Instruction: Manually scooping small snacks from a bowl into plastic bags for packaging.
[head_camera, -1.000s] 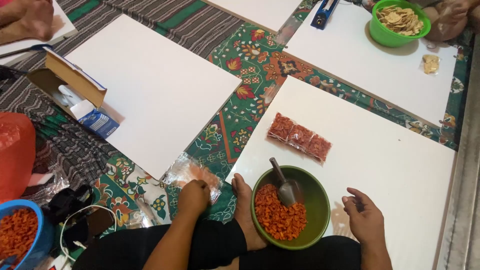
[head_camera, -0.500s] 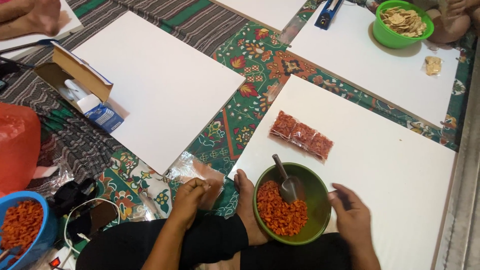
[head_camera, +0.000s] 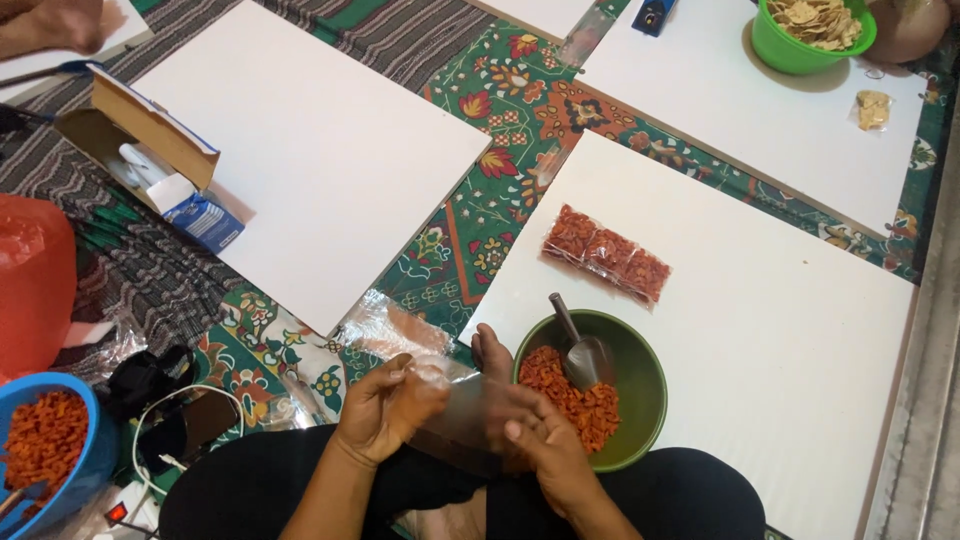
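Clear plastic bag between left hand and right hand, beside green bowl.

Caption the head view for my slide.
Both hands hold a clear plastic bag beside a green bowl of orange snacks.

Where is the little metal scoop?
In the head view, the scoop stands in the dark green bowl, on the orange snack pieces, just right of the person's right hand.
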